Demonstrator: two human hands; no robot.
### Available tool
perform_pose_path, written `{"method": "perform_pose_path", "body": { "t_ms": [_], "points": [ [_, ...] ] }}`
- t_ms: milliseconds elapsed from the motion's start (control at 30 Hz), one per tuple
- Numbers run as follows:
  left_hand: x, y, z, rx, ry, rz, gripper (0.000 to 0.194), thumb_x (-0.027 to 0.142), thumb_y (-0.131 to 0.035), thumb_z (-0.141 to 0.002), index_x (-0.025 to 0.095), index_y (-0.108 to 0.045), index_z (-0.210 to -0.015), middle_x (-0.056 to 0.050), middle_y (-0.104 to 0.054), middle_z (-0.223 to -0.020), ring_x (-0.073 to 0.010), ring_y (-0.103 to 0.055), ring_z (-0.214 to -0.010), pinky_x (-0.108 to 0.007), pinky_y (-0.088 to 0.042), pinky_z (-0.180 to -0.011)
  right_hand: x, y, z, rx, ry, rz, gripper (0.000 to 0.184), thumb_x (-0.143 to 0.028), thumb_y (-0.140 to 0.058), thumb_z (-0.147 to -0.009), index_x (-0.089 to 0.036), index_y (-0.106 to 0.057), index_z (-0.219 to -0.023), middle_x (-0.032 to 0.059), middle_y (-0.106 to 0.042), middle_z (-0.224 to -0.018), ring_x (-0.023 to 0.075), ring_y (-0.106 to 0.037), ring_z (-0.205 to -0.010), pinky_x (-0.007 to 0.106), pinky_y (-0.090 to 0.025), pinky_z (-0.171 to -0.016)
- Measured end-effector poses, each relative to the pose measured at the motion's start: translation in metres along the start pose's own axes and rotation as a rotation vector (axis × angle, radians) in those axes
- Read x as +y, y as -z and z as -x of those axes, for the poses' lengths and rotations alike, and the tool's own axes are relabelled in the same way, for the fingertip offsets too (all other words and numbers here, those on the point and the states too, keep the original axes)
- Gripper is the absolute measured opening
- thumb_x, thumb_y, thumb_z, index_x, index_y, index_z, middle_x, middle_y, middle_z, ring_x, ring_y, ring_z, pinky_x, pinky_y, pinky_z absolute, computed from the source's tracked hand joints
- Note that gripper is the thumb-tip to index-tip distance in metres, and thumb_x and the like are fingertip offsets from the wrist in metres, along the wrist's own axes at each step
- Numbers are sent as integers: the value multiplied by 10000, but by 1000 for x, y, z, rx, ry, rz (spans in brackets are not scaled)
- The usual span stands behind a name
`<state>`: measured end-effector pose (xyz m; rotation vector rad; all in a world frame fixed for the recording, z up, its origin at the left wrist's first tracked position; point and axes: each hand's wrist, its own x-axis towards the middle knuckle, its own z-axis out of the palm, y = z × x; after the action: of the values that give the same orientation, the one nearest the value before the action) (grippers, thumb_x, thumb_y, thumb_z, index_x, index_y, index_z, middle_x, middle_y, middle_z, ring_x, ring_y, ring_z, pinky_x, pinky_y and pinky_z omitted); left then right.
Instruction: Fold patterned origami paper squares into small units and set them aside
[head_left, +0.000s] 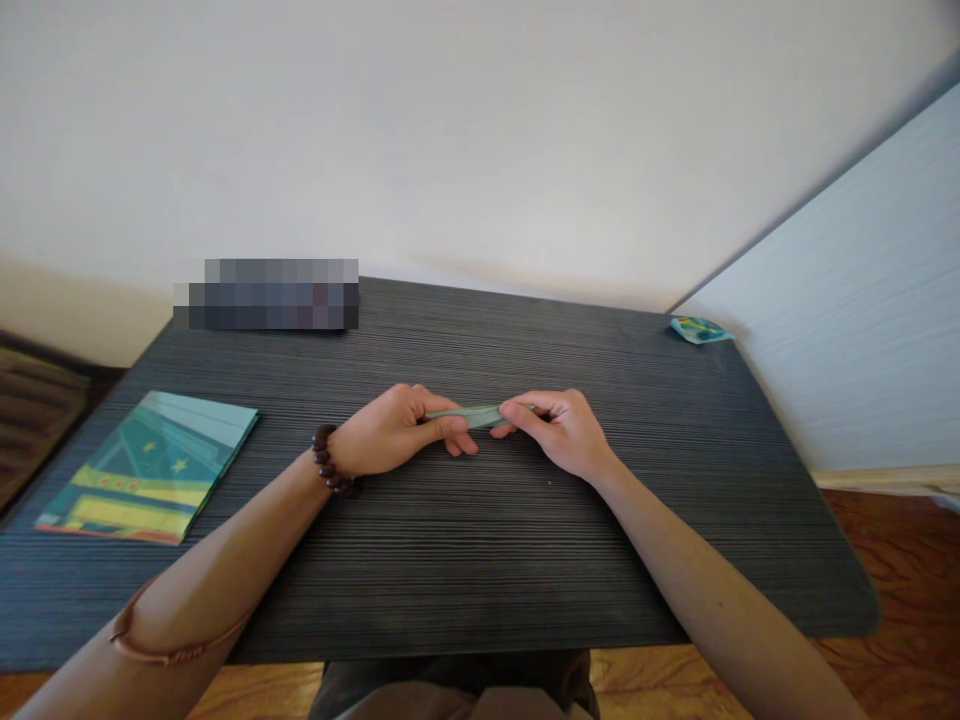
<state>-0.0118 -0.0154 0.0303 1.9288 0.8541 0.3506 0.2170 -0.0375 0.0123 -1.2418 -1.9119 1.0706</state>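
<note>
Between my two hands is a narrow strip of folded paper (481, 416), pale green with a yellowish edge, held level above the dark table. My left hand (401, 430) pinches its left end between thumb and fingers. At the other end, my right hand (562, 425) grips the strip with thumb on the near side and fingers behind. Both ends of the strip are partly hidden by my fingers. A beaded bracelet (324, 460) circles my left wrist.
On the table (465, 570), a stack of printed paper sheets (150, 470) in green and yellow lies at the left. A blurred-out object (277, 300) sits at the back left. A small folded paper piece (701, 330) rests at the back right corner, near a pale panel (847, 300).
</note>
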Motion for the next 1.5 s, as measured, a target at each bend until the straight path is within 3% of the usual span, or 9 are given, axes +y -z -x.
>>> {"method": "perform_pose_path", "body": {
  "t_ms": [100,300,467,700,967,1033,1133,1233,1500],
  "points": [
    [0,2,1,-42,-6,55,339,371,-424,-909,213,-724,-915,-30,-734,-844,-157,-656,-817,-257,-482,-790,1,0,0,-12,-2,0,363,-457,-479,-880,-198,-729,-836,-2,-730,-718,86,-535,-469,224,-380,-474],
    [-1,4,2,-49,-26,60,384,374,-372,-929,220,-724,-948,-26,-731,-914,-152,-654,-849,-259,-461,-839,2,1,-1,-43,7,-76,373,-458,-453,-894,-210,-729,-856,11,-737,-775,136,-669,-697,255,-482,-678],
    [-3,5,3,-46,-10,-4,415,371,-330,-942,245,-725,-959,-11,-723,-933,-129,-636,-818,-217,-449,-798,1,2,0,-40,-11,-46,407,-464,-425,-904,-206,-730,-823,19,-735,-762,139,-659,-677,255,-480,-643],
    [0,-2,0,49,37,-101,224,403,-599,-791,257,-724,-907,23,-721,-840,-158,-627,-833,-234,-462,-747,2,-1,0,-8,51,29,272,-441,-636,-773,-221,-701,-919,-6,-723,-792,115,-611,-604,229,-443,-559],
    [-1,-4,-1,12,14,51,316,362,-448,-897,199,-719,-888,-24,-735,-865,-159,-664,-836,-261,-493,-796,6,-2,0,-25,2,-98,253,-407,-611,-803,-200,-702,-917,12,-718,-748,130,-650,-628,253,-509,-630],
    [-3,-6,-1,59,36,66,331,381,-430,-906,193,-689,-989,-35,-732,-886,-162,-667,-839,-267,-498,-794,6,-2,0,-24,17,-92,254,-403,-588,-823,-197,-690,-931,13,-717,-755,130,-656,-644,250,-514,-644],
    [-4,-9,0,218,49,68,356,401,-476,-885,188,-596,-1143,-43,-723,-922,-163,-665,-830,-264,-503,-772,4,-4,1,34,97,31,225,-376,-593,-827,-217,-661,-972,3,-716,-822,121,-651,-661,243,-502,-653],
    [-4,-9,0,349,6,17,314,400,-502,-871,173,-623,-1051,-52,-695,-1024,-160,-648,-865,-253,-495,-788,3,-6,1,111,205,225,215,-337,-606,-824,-237,-618,-1014,5,-700,-949,123,-635,-704,257,-480,-691],
    [-6,-7,-1,313,2,-165,274,397,-498,-868,213,-667,-980,-8,-691,-1032,-158,-622,-876,-272,-475,-826,4,0,1,55,355,515,95,-280,-506,-888,-217,-557,-938,18,-683,-873,141,-594,-720,292,-437,-734]
  ]
}}
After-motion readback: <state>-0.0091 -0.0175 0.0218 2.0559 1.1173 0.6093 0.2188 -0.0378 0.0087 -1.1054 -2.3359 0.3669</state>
